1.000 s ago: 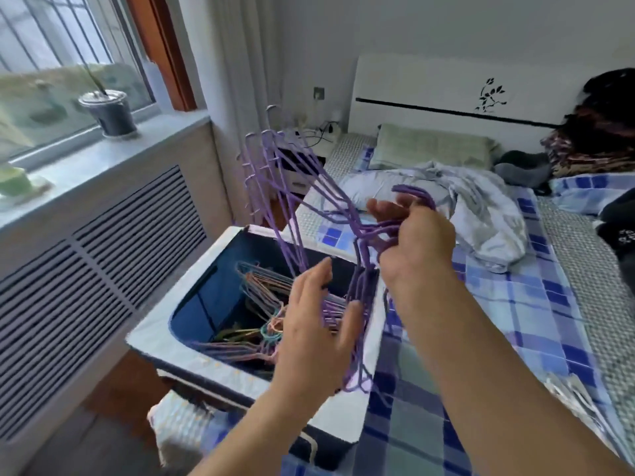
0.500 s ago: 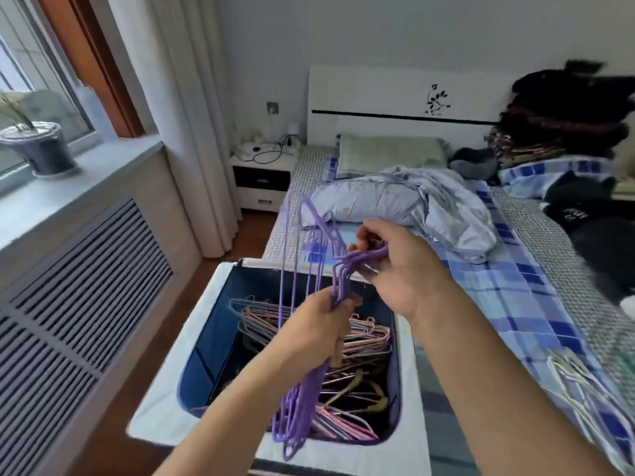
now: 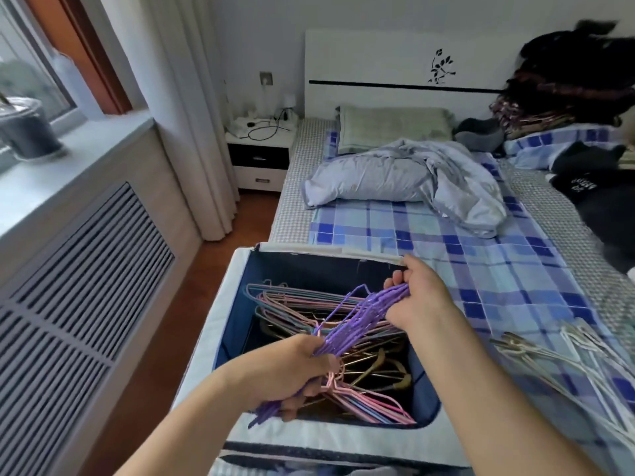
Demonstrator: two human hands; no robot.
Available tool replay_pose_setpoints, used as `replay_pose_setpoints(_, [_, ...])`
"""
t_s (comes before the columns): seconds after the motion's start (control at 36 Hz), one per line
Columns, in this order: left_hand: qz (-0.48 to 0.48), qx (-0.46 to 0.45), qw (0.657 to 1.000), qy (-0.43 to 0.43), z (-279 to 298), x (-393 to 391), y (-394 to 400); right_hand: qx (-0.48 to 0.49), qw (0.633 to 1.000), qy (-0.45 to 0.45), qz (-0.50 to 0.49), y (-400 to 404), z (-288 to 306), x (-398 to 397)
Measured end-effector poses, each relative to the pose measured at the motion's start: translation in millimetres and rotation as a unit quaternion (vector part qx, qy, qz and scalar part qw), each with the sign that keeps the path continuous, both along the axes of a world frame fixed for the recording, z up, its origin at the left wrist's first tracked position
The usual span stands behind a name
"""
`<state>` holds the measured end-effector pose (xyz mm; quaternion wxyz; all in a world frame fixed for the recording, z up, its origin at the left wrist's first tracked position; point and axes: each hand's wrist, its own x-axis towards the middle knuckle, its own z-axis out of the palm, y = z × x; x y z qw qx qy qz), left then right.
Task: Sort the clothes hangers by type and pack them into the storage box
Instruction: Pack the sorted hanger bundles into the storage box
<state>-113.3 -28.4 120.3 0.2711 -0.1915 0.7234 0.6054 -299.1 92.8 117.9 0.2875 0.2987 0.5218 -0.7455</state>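
Now both hands' grip tight round purple hangers [image 3: 364, 317], above storage box [image 3: 220, 334] rim.

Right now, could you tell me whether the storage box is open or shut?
Open: the box shows its dark inside, with pink and blue hangers lying in it.

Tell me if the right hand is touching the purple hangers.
Touching. The head view shows the right hand with fingers closed round one end of the purple hangers.

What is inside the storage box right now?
The storage box holds pink and blue wire hangers above brownish wooden ones. The purple hanger bundle, held by the left hand and right hand, covers part; the bottom is hidden.
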Motion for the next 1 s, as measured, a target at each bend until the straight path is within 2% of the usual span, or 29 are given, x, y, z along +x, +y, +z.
replay_pose_setpoints(0.08, [-0.003, -0.082, 0.996, -0.031, -13, 6, -10, 0.004, 0.999, -0.039, -0.027, -7, -31, 10])
replay_pose_setpoints(0.17, [-0.029, -0.190, 0.981, -0.040, -20, 10, -19, -0.041, 0.996, -0.061, -0.051, -17, -57, 17])
replay_pose_setpoints(0.22, [-0.060, -0.326, 0.944, -0.004, -26, 13, -25, -0.088, 0.993, -0.056, -0.051, -26, -68, 21])
replay_pose_setpoints(0.28, [-0.081, -0.411, 0.908, 0.022, -39, 16, -27, -0.116, 0.991, -0.046, -0.039, -34, -79, 22])
replay_pose_setpoints(0.39, [-0.071, -0.488, 0.870, 0.025, -65, 20, -12, -0.032, 0.997, -0.040, 0.062, -45, -100, 16])
replay_pose_setpoints(0.47, [-0.074, -0.512, 0.856, 0.019, -73, 16, 7, 0.028, 0.988, -0.031, 0.145, -43, -108, 7])
replay_pose_setpoints(0.61, [-0.073, -0.519, 0.851, 0.017, -87, 14, 22, 0.042, 0.989, -0.006, 0.140, -31, -121, 4])
replay_pose_setpoints(0.72, [-0.086, -0.432, 0.898, 0.004, -84, 15, 14, 0.017, 0.990, -0.007, 0.136, -14, -130, 3])
replay_pose_setpoints(0.75, [-0.081, -0.406, 0.910, 0.017, -86, 18, 12, 0.020, 0.990, -0.002, 0.140, -11, -130, 2])
replay_pose_setpoints(0.81, [-0.022, -0.356, 0.929, 0.099, -89, 29, 9, 0.034, 0.989, 0.007, 0.147, -9, -130, 0])
replay_pose_setpoints(0.86, [0.067, -0.384, 0.893, 0.224, -90, 38, 4, 0.051, 0.986, 0.010, 0.156, -7, -129, -4])
replay_pose_setpoints(0.89, [0.110, -0.413, 0.868, 0.254, -92, 40, -1, 0.058, 0.985, 0.009, 0.160, -5, -128, -6])
replay_pose_setpoints(0.92, [0.145, -0.423, 0.860, 0.244, -91, 42, -6, 0.061, 0.985, 0.004, 0.163, -4, -128, -7])
replay_pose_setpoints(0.94, [0.178, -0.403, 0.875, 0.200, -91, 41, -15, 0.059, 0.985, -0.005, 0.163, -4, -127, -9])
replay_pose_setpoints(0.97, [0.207, -0.325, 0.917, 0.107, -88, 41, -23, 0.056, 0.984, -0.015, 0.166, -3, -127, -10])
replay_pose_setpoints(1.0, [0.254, -0.188, 0.948, 0.020, -80, 36, -27, 0.053, 0.983, -0.023, 0.173, -4, -126, -11])
